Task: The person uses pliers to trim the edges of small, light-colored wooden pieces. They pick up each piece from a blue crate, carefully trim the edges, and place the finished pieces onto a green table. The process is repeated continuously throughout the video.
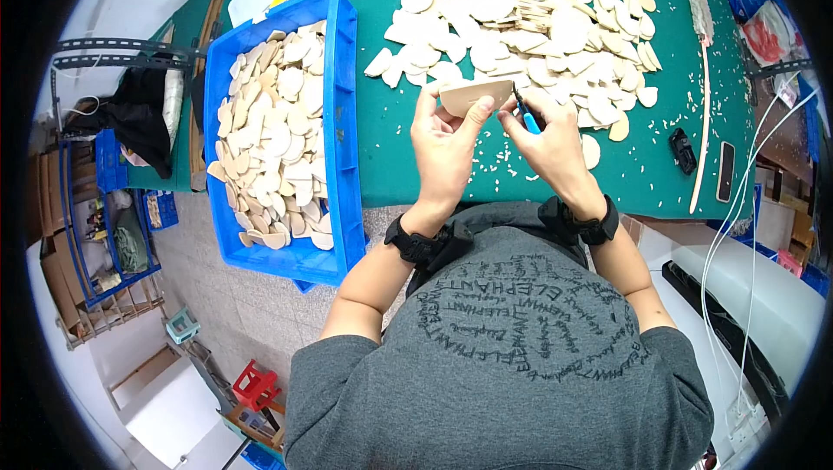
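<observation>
while the left hand (443,147) pinches beige board (471,98), the right (554,144) clasps a blue tool (529,121).

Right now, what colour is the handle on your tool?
Blue: the tool's handle shows best in the head view.

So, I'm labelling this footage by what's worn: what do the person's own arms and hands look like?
The left hand and right hand wear no gloves. The left wristband and right wristband are chunky and black. The left sleeve and right sleeve are short and dark grey.
</observation>
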Demonstrator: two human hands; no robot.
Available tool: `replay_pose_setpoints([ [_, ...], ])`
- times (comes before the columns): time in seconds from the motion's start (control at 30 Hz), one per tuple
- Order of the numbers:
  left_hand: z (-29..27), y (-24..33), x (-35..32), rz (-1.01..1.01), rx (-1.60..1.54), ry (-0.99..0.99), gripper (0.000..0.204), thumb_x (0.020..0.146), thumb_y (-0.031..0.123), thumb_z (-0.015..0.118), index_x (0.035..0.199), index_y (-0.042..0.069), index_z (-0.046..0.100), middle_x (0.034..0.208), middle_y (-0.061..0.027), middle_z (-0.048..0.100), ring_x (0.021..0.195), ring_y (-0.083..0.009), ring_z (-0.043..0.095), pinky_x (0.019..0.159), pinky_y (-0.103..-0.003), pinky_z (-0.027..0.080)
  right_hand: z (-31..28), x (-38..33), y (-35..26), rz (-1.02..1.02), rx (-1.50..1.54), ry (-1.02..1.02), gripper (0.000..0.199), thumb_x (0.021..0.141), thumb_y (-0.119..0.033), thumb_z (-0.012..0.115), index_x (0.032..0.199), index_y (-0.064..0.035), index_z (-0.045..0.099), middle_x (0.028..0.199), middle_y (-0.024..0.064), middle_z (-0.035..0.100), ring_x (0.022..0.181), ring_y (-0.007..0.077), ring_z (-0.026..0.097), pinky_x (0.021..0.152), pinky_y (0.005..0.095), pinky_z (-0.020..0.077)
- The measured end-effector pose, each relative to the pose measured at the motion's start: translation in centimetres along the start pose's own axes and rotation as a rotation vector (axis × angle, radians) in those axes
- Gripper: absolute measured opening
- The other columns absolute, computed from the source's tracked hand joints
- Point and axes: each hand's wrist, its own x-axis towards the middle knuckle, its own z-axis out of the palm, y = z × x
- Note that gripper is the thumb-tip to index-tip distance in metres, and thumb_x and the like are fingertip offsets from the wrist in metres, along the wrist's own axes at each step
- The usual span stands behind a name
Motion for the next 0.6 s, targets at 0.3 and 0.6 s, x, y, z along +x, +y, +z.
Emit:
replay_pose_setpoints([
  [0.3,0.0,0.3,0.2,-0.083,-0.088,0.012,0.029,0.085,0.006,0.068,0.106,0.002,0.050,0.096,-0.0113,0.064,0.087,-0.0139,0.062,0.075,-0.027,0.053,0.0,0.1,-0.2,0.073,0.050,-0.026,0.014,0.078,-0.013,0.067,0.081,-0.0001,0.067,0.058,0.0061,0.057,0.050,0.0091,0.048,0.049,0.0257,0.0381],
  [0.6,-10.0,2.4,3.2,0.098,0.012,0.434,0.028,0.089,0.008,0.060,0.113,-0.004,0.051,0.102,-0.0113,0.062,0.094,-0.0187,0.062,0.084,-0.031,0.052,-3.3,0.4,3.7,0.173,0.287,0.108,0.019,0.084,-0.019,0.067,0.088,0.0000,0.066,0.065,-0.0028,0.056,0.057,0.0024,0.046,0.050,0.0193,0.0354],
])
